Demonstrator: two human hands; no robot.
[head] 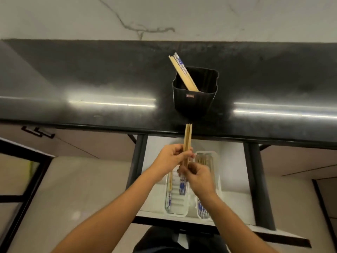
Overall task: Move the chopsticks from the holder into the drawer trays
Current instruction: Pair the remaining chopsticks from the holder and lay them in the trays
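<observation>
Left hand (170, 157) and right hand (197, 178) both pinch my chopstick bundle (188, 137) above the open drawer (235, 179), so I'd square the ends, lower it flat lengthwise into the left tray (179, 203), while a few more lean in the holder (195, 99).

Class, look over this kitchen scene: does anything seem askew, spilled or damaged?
Only a dark crack-like line on the wall above the counter; it may be veining. The chopsticks lean in the holder, nothing spilled.
</observation>
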